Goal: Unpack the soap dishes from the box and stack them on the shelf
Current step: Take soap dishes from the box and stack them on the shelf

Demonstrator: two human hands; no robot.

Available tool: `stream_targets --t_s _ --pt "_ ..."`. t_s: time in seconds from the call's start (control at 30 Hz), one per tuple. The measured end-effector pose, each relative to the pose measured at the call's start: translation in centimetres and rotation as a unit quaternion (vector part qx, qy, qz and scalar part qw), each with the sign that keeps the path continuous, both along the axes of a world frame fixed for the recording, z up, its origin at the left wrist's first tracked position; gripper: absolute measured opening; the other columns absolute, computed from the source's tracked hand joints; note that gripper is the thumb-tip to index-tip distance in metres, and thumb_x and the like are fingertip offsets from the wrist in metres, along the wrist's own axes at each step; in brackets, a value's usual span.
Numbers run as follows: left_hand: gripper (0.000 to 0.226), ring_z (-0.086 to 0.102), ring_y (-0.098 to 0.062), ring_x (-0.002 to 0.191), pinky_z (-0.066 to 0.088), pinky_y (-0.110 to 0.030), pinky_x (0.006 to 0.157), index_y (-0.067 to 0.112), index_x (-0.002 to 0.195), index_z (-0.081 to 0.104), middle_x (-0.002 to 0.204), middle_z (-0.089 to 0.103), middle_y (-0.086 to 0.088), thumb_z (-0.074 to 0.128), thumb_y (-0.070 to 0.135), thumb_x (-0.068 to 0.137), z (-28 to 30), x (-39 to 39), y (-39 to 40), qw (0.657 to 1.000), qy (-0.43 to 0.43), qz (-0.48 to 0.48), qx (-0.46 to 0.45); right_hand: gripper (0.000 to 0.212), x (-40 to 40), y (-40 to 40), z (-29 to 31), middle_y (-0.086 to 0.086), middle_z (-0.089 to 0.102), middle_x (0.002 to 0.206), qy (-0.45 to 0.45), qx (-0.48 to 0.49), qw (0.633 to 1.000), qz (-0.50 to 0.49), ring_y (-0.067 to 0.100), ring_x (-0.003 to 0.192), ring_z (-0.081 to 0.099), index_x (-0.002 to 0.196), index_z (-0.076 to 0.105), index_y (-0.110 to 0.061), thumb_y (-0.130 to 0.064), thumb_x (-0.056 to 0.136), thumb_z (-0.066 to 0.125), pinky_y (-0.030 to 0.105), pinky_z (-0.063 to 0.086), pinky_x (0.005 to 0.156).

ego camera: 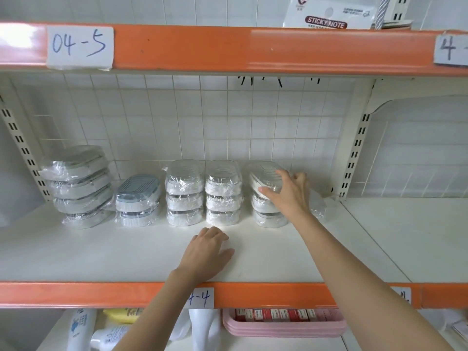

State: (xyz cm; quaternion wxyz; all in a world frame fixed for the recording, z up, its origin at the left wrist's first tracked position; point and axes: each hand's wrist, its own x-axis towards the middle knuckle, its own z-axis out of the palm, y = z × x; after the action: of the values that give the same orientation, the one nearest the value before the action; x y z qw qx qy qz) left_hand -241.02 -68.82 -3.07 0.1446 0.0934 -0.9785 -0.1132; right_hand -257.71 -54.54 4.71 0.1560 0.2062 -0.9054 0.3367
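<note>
Several stacks of plastic-wrapped soap dishes stand in a row on the white shelf (101, 252). The rightmost stack (266, 211) is three high, and its top soap dish (263, 174) sits tilted. My right hand (291, 191) grips that top dish from its right side, thumb on the front edge. My left hand (207, 252) rests on the shelf board in front of the middle stacks (222, 193), fingers loosely curled and holding nothing. A blue-lidded stack (138, 201) of two and a leaning stack (78, 186) stand further left. The box is out of view.
An orange beam (228, 49) with a "04-5" label runs overhead; a sticky-note pack (326, 13) sits above it. The shelf's front edge (76, 295) is orange too. Below are bottles (81, 330) and a pink tray (283, 328). A slotted upright (354, 158) stands right of the stacks.
</note>
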Motion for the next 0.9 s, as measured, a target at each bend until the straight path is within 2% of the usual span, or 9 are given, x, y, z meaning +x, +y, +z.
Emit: stream_targets --t_s 0.2,0.33,0.5,0.63,0.7,0.77,0.83,0.9 --pt "0.042 0.040 -0.014 0.121 0.033 -0.026 0.101 0.021 0.128 0.052 0.129 0.049 0.007 0.049 0.043 0.092 0.1 -0.2 -0.3 1.000 0.005 -0.001 0.012 0.074 0.2 -1.3 -0.1 0.012 0.036 0.127 -0.002 0.048 0.998 -0.048 0.032 0.121 0.033 0.131 0.042 -0.028 -0.062 0.070 0.067 0.039 0.031 0.098" --pt "0.040 0.043 -0.014 0.118 0.035 -0.024 0.098 0.021 0.126 0.054 0.126 0.051 0.006 0.052 0.041 0.091 0.0 -0.1 -0.5 0.999 0.024 -0.002 0.029 0.085 0.6 -1.4 -1.0 0.012 0.024 0.133 -0.024 0.047 0.998 -0.014 0.038 0.120 0.035 0.138 0.031 -0.027 -0.050 0.069 0.074 0.044 0.040 0.097" --pt "0.038 0.046 -0.014 0.116 0.037 -0.022 0.093 0.018 0.123 0.057 0.123 0.053 0.003 0.055 0.037 0.090 0.0 0.2 -0.6 0.997 0.052 0.010 0.060 0.081 0.6 -1.5 -1.6 0.013 0.023 0.134 0.005 0.051 0.999 -0.015 0.038 0.115 0.037 0.140 0.030 -0.025 -0.041 0.073 0.073 0.044 0.047 0.086" --pt "0.037 0.049 -0.015 0.115 0.040 -0.024 0.093 0.018 0.122 0.058 0.122 0.054 0.003 0.058 0.036 0.089 0.2 0.4 -0.6 0.995 0.061 0.017 0.080 0.092 0.4 -1.6 -0.7 0.014 0.023 0.138 -0.033 0.082 0.996 -0.018 0.039 0.121 0.036 0.144 0.021 -0.026 -0.053 0.071 0.071 0.046 0.039 0.095" --pt "0.036 0.051 -0.015 0.113 0.041 -0.024 0.091 0.017 0.119 0.060 0.120 0.055 0.003 0.060 0.034 0.088 0.6 0.8 -0.8 0.990 0.085 0.027 0.107 0.091 1.1 -1.1 -0.2 0.013 0.021 0.142 -0.058 0.048 0.997 -0.022 0.036 0.128 0.029 0.146 0.018 -0.026 -0.059 0.075 0.064 0.048 0.034 0.099" --pt "0.034 0.054 -0.015 0.109 0.040 -0.022 0.087 0.016 0.117 0.062 0.117 0.057 0.003 0.062 0.031 0.087 1.1 1.5 -1.0 0.981 0.118 0.055 0.145 0.075 2.5 0.0 -0.4 0.013 0.027 0.142 -0.040 -0.046 0.998 -0.020 0.034 0.130 0.027 0.145 0.025 -0.022 -0.052 0.084 0.058 0.045 0.032 0.100" --pt "0.031 0.056 -0.013 0.103 0.041 -0.022 0.084 0.016 0.115 0.063 0.113 0.057 0.003 0.063 0.028 0.087 1.8 2.5 -1.0 0.965 0.150 0.088 0.197 0.054 4.4 1.6 -1.1 0.011 0.041 0.131 -0.020 -0.176 0.984 0.016 0.030 0.125 0.034 0.136 0.041 -0.014 -0.036 0.090 0.057 0.037 0.031 0.099" --pt "0.024 0.058 -0.011 0.099 0.044 -0.020 0.081 0.017 0.110 0.065 0.110 0.060 0.003 0.064 0.024 0.087 2.3 3.8 -0.7 0.938 0.196 0.120 0.259 0.034 6.5 3.4 -2.3 0.005 0.050 0.122 -0.056 -0.269 0.960 0.051 0.020 0.116 0.045 0.124 0.051 -0.014 -0.026 0.093 0.054 0.029 0.037 0.095"
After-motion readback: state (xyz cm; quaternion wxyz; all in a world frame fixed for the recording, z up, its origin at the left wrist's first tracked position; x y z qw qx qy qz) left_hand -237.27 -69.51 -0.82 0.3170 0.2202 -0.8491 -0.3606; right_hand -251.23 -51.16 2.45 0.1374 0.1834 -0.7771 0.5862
